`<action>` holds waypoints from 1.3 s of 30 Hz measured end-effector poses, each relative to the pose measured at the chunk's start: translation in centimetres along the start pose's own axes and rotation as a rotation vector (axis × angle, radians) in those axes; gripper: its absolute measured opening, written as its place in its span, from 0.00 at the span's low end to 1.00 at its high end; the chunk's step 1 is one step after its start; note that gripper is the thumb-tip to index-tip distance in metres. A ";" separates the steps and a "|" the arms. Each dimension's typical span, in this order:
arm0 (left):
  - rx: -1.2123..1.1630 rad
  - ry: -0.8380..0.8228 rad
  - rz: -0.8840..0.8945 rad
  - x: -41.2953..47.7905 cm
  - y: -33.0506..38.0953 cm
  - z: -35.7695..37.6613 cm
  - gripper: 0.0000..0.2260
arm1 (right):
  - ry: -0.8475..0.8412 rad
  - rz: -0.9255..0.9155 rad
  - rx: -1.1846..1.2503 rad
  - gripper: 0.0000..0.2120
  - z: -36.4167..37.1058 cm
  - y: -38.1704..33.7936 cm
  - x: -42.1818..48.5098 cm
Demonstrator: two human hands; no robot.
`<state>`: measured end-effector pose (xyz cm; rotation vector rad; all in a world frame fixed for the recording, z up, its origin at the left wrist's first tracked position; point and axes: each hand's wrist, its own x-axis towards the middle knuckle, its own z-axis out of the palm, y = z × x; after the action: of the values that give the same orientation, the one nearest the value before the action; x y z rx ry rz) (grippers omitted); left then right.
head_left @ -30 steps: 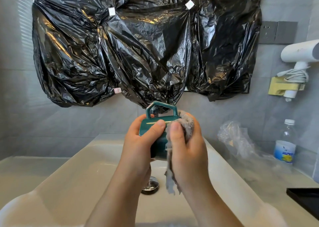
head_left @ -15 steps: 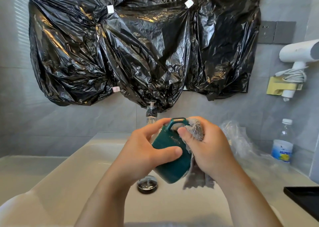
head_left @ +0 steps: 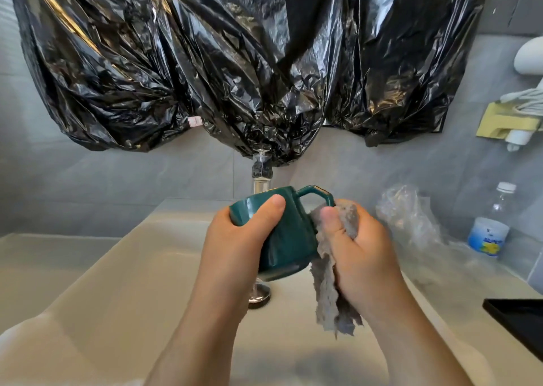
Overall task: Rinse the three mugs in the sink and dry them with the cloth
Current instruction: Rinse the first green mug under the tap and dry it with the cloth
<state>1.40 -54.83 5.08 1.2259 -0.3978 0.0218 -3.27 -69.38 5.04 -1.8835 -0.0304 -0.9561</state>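
A dark green mug (head_left: 289,235) hangs tilted above the white sink (head_left: 123,274), its mouth to the upper left and its handle up and to the right. My left hand (head_left: 238,238) grips the mug near the rim, thumb across its side. My right hand (head_left: 355,253) holds a grey cloth (head_left: 332,291) bunched against the mug's right side under the handle, and the cloth's loose end hangs down. No other mug is in view.
The faucet (head_left: 261,174) rises behind the mug, under black plastic sheeting (head_left: 235,62) on the wall. The drain plug (head_left: 258,296) lies below. On the right counter lie a clear plastic bag (head_left: 408,215), a water bottle (head_left: 489,224) and a black tray (head_left: 520,324).
The mug has turned in my hands: its handle swung from the top middle over to the right. My left hand shifted its grip towards the rim, and the cloth stays pressed at the right side.
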 end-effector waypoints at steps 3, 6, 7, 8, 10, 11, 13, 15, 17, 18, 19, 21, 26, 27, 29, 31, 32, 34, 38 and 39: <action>0.036 0.048 -0.010 0.0 -0.3 -0.4 0.26 | -0.078 0.044 -0.036 0.06 1.2 0.5 -0.5; 0.072 0.038 -0.066 0.2 -0.5 -0.2 0.32 | 0.125 0.079 -0.162 0.13 1.8 0.1 -0.1; 0.103 0.012 -0.084 0.5 -0.3 -0.1 0.31 | 0.176 0.105 -0.194 0.17 1.8 -0.2 0.1; 0.131 -0.030 -0.106 0.9 0.1 -0.2 0.31 | 0.218 0.133 -0.206 0.20 1.8 -0.4 0.4; 0.164 -0.099 -0.153 1.9 1.1 -0.5 0.31 | 0.268 0.179 -0.194 0.25 1.6 -0.9 1.3; 0.164 -0.107 -0.182 2.4 1.6 -0.7 0.32 | 0.281 0.182 -0.194 0.27 1.6 -1.3 1.9; 0.129 -0.099 -0.261 3.1 2.7 -1.0 0.33 | 0.260 0.179 -0.185 0.25 1.7 -2.3 3.3; 0.128 -0.090 -0.342 3.8 4.1 -1.3 0.34 | 0.178 0.257 -0.135 0.20 2.0 -3.3 4.8; 0.180 -0.041 -0.378 4.2 5.9 -1.7 0.34 | 0.049 0.395 0.002 0.16 2.6 -4.4 5.9; 0.214 0.002 -0.382 4.4 7.0 -2.1 0.33 | -0.027 0.472 0.101 0.16 2.8 -5.1 6.4; 0.252 0.037 -0.381 4.6 8.2 -2.6 0.31 | -0.114 0.545 0.200 0.16 3.1 -5.8 7.0; 0.332 0.077 -0.367 4.9 10.3 -3.8 0.30 | -0.291 0.706 0.466 0.17 3.7 -7.1 7.7; 0.487 0.167 -0.327 5.0 12.6 -9.6 0.31 | -0.467 0.954 0.541 0.17 7.1 -8.3 8.5; 0.509 0.187 -0.323 5.0 12.6 -10.9 0.31 | -0.477 0.947 0.420 0.16 8.2 -8.4 8.6; 0.530 0.233 -0.310 5.2 12.4 -13.5 0.31 | -0.474 0.908 0.238 0.12 10.6 -8.4 9.0; 0.534 0.272 -0.286 6.0 11.7 -16.2 0.30 | -0.410 0.853 0.175 0.06 13.4 -7.8 9.9; 0.543 0.281 -0.277 6.5 11.4 -17.5 0.30 | -0.364 0.835 0.169 0.05 14.9 -7.4 10.5; 0.557 0.293 -0.265 8.0 10.7 -19.8 0.31 | -0.232 0.899 0.320 0.05 18.2 -5.7 12.3; 0.544 0.291 -0.267 10.9 9.0 -23.2 0.31 | -0.003 1.118 0.604 0.06 24.0 -1.3 15.8; 0.548 0.288 -0.268 11.6 8.6 -23.7 0.31 | 0.033 1.160 0.594 0.07 25.2 -0.3 16.4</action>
<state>16.96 -32.33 9.83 1.7812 0.0359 0.0802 23.04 -55.80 10.32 -1.0263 0.6551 -0.1197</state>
